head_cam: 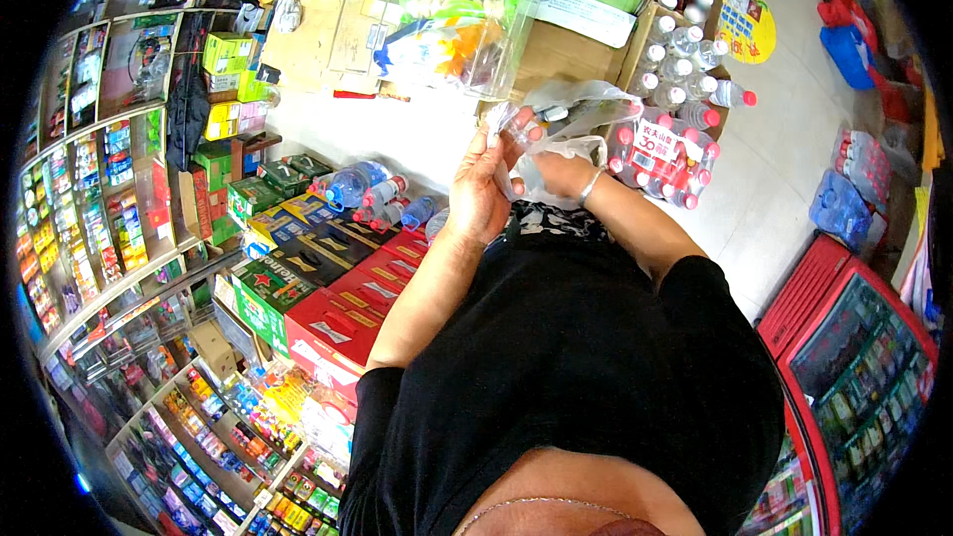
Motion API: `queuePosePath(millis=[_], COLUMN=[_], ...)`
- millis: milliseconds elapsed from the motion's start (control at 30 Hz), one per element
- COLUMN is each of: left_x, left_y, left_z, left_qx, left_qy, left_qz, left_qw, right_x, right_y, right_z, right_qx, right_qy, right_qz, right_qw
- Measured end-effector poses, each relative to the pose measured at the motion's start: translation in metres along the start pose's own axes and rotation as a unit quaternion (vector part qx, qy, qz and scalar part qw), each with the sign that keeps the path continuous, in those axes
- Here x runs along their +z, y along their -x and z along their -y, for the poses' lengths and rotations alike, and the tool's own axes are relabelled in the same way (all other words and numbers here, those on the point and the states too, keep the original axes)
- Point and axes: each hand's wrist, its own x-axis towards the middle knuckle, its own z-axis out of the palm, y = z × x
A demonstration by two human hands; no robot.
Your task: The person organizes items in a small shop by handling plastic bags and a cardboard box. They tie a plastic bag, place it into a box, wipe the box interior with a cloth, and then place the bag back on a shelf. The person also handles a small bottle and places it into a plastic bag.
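Note:
My left hand (480, 193) grips the gathered edge of a thin translucent plastic bag (577, 98) in front of my waist. Its fingers and thumb pinch the film upright. My right hand (562, 173), with a silver bracelet at the wrist, is partly inside or behind the same bag. The film hides its fingers, so I cannot tell what they hold. Just to the right of the bag lies a shrink-wrapped pack of red-capped water bottles (674, 164). A dark item with a white part (552, 114) shows beneath the bag and is mostly covered.
Beyond my hands stands a clear plastic bin (521, 37) with green-wrapped packets. Loose bottles (677, 67) fill a carton at the right. Stacked beer cartons (346, 290) flank my left side. Stocked shelves (89, 216) line the left, and a red-framed display fridge (849, 357) stands at the lower right.

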Motion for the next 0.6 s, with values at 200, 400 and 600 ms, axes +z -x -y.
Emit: queuePosePath(millis=[200, 400, 600], left_x=[0.0, -0.002, -0.003], left_y=[0.003, 0.002, 0.001], left_z=[-0.004, 0.0, -0.001], left_qx=[0.007, 0.004, 0.009], left_qy=[-0.002, 0.004, -0.001], left_qz=[-0.023, -0.012, -0.021], left_qw=[1.0, 1.0, 1.0], right_x=[0.009, 0.005, -0.017], right_y=[-0.006, 0.003, 0.048], right_z=[-0.018, -0.028, 0.009], right_qx=[0.038, 0.011, -0.02], right_qy=[-0.316, -0.659, -0.094], right_qz=[-0.214, -0.108, -0.23], right_qw=[0.923, 0.744, 0.968])
